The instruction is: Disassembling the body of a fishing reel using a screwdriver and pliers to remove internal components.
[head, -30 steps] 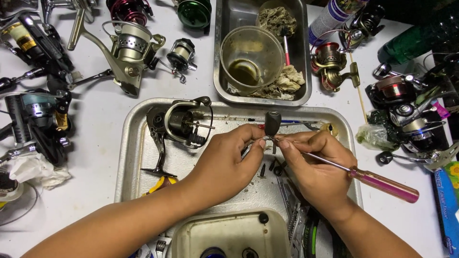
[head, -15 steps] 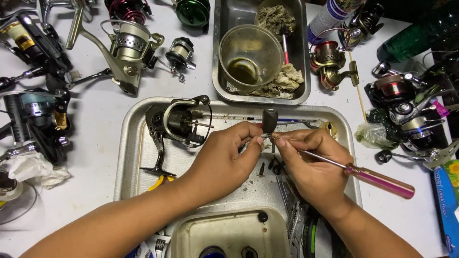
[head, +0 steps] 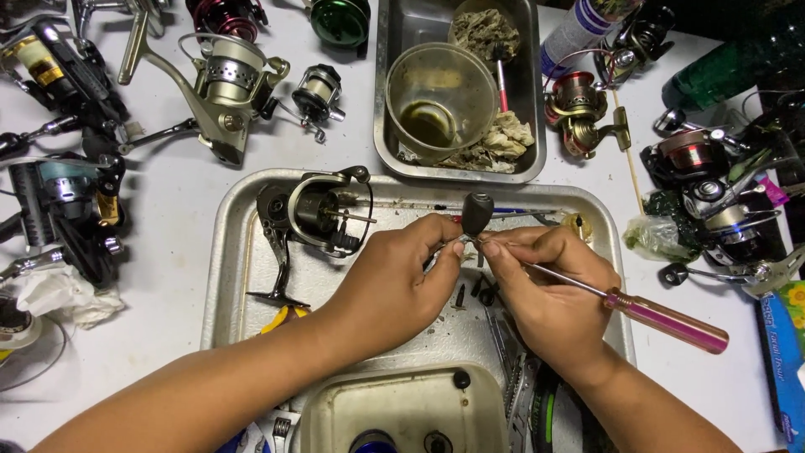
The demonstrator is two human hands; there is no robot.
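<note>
hands [head: 478, 281] – knob [head: 477, 213], screwdriver [head: 637, 306]

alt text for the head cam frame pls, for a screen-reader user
Over a metal tray, the left hand pinches a small dark reel knob while the right hand holds a pink-handled screwdriver with its tip at the knob. A partly dismantled spinning reel lies in the tray, with many more reels on the white table around it.

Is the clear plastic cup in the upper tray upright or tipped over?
Upright. The clear plastic cup stands in the upper metal tray with its round mouth facing the camera, a little dark liquid pooled at its bottom.
</note>
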